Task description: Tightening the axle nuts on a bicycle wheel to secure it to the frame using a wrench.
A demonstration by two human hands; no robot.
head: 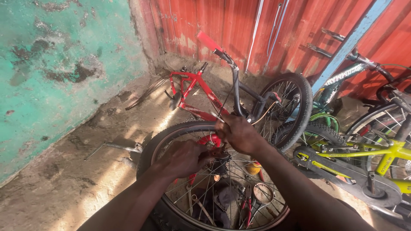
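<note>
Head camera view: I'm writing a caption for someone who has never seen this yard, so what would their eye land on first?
First, the two hands at the centre: the left hand and right hand meet at the hub of a spoked bicycle wheel in the foreground. Behind it lies a red bicycle against a red corrugated wall. At right stands a yellow-green bicycle.

Green peeling wall (55, 64) at 9 to 10 o'clock. Red corrugated metal wall (239, 25) at 12. Yellow-green bicycle (385, 158) at 3 o'clock, a green bicycle (338, 81) just behind it. Blue slanted beam (351, 40) at 1 o'clock. Dirt floor (64, 179) at 8, sunlit.
</note>
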